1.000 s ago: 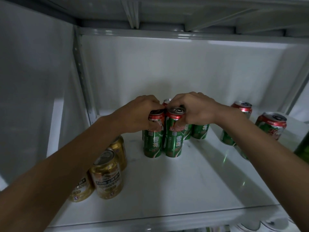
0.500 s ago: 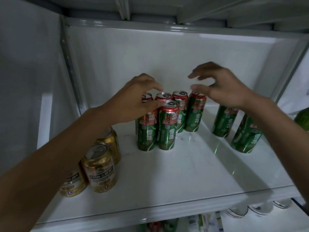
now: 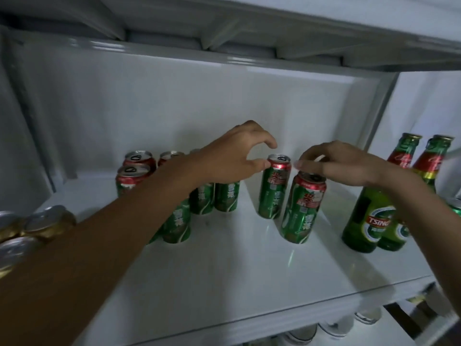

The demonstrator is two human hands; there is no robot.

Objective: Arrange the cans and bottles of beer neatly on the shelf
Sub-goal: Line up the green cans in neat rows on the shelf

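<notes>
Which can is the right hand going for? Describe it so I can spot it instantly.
Start at the green glass bottles on the white shelf. Just left of them two green cans stand apart from the main cluster. It is the nearer can, leaning slightly, directly under the right hand.

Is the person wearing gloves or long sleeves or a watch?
No. The left hand and the right hand are both bare, with no gloves, and no rings show. Both forearms are bare too, as far as the picture shows. No sleeve, watch or bracelet is in view.
</notes>
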